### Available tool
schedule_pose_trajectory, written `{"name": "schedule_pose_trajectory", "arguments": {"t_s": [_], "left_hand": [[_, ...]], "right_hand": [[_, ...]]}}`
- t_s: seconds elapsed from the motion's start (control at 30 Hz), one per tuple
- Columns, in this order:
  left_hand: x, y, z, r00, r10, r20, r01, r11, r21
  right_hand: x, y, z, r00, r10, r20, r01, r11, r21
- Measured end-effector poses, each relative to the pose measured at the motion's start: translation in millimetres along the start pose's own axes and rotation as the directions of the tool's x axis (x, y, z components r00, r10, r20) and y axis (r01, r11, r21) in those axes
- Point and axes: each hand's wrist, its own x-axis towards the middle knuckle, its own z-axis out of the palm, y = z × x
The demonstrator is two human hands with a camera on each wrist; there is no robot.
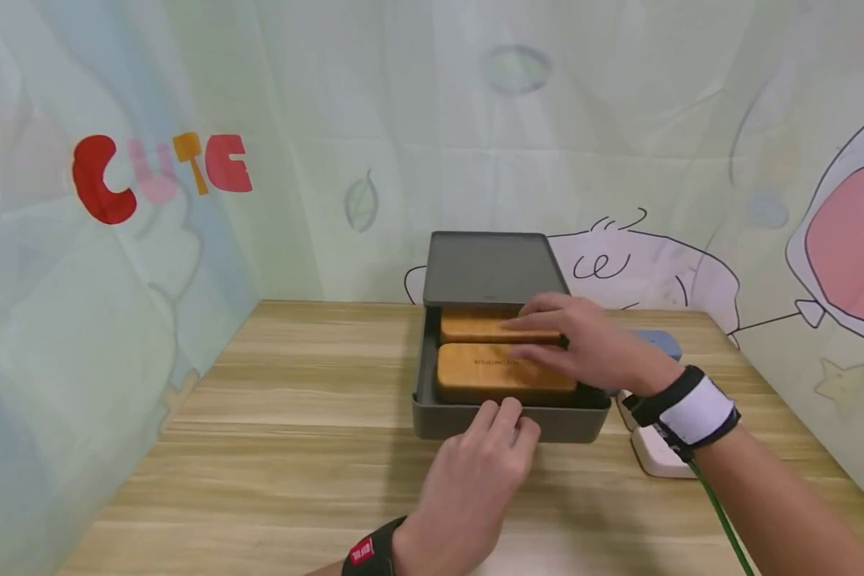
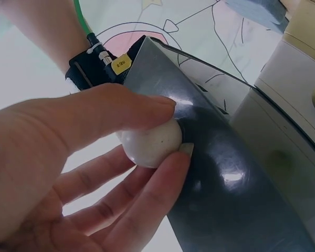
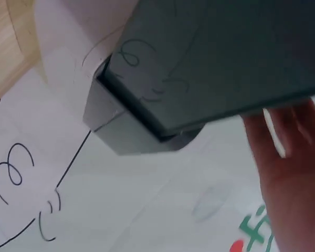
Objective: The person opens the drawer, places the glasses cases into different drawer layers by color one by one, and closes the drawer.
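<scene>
A dark grey drawer (image 1: pixel 442 424) extends toward me from under a flat grey top panel (image 1: pixel 493 268). Inside lie two wooden blocks, a front one (image 1: pixel 475 372) with small dark lettering and a rear one (image 1: pixel 468 326) partly beneath the panel. My left hand (image 1: pixel 475 472) is at the drawer front; in the left wrist view its thumb and fingers pinch a round white knob (image 2: pixel 152 144), hidden in the head view. Over the right ends of the blocks, my right hand (image 1: pixel 583 340) reaches in with extended fingers. Its fingertips pass behind the dark panel (image 3: pixel 241 58) in the right wrist view.
To the right of the drawer sit a blue object (image 1: pixel 658 342) and a white rounded object (image 1: pixel 658 456), partly covered by my right arm. Printed cloth walls (image 1: pixel 331 120) enclose the wood-grain table (image 1: pixel 281 448) at the back and sides. A green cable (image 1: pixel 720 512) runs from my right wrist strap.
</scene>
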Motion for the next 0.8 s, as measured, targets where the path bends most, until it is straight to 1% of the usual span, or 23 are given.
{"name": "schedule_pose_trajectory", "arguments": {"t_s": [0.03,0.07,0.13,0.17,0.2,0.27,0.33,0.43,0.47,0.57,0.63,0.7,0.8], "left_hand": [[-0.3,-0.3,0.2,1.0,-0.002,-0.005,0.002,1.0,0.0],[-0.7,-0.6,0.3,1.0,-0.004,-0.01,0.004,1.0,0.001],[-1.3,-1.2,0.4,1.0,-0.005,-0.019,0.005,1.0,0.003],[-1.5,-1.5,0.5,1.0,-0.004,-0.023,0.004,1.0,0.006],[-1.7,-1.8,0.5,1.0,-0.003,-0.026,0.003,1.0,0.007],[-2.2,-2.1,0.4,1.0,0.001,-0.026,-0.001,1.0,0.002],[-2.3,-2.2,0.3,1.0,0.001,-0.024,-0.001,1.0,-0.002],[-2.5,-1.8,0.0,1.0,0.002,-0.025,-0.002,1.0,-0.001],[-2.7,-1.6,0.1,1.0,0.002,-0.028,-0.002,1.0,0.002],[-3.5,-1.2,0.5,0.999,0.005,-0.039,-0.004,1.0,0.009],[-3.5,-1.2,0.8,0.999,0.003,-0.046,-0.003,1.0,0.01],[-3.2,-1.7,0.9,0.999,-0.001,-0.052,0.001,1.0,0.005],[-3.2,-2.7,0.0,0.999,-0.007,-0.044,0.007,1.0,-0.004]], "right_hand": [[-0.9,4.3,-0.9,0.997,0.008,-0.081,-0.008,1.0,-0.007],[-2.2,9.0,-1.4,0.987,0.025,-0.157,-0.028,0.999,-0.02],[-5.7,18.3,-1.6,0.953,0.089,-0.288,-0.101,0.994,-0.027],[-8.2,22.6,-0.9,0.934,0.138,-0.329,-0.151,0.988,-0.013],[-11.1,26.4,0.3,0.916,0.191,-0.354,-0.2,0.98,0.011],[-17.0,32.2,3.6,0.884,0.289,-0.367,-0.277,0.957,0.087],[-21.4,36.4,8.6,0.854,0.37,-0.365,-0.332,0.929,0.164],[-25.5,40.4,17.1,0.814,0.445,-0.373,-0.37,0.892,0.258],[-26.7,41.5,20.0,0.802,0.464,-0.377,-0.381,0.883,0.275],[-29.7,43.9,27.9,0.774,0.496,-0.393,-0.411,0.866,0.284],[-30.1,45.2,32.3,0.764,0.507,-0.399,-0.426,0.861,0.279],[-29.3,45.7,36.4,0.756,0.499,-0.423,-0.423,0.866,0.266],[-26.2,45.5,43.6,0.733,0.474,-0.488,-0.398,0.88,0.258]]}}
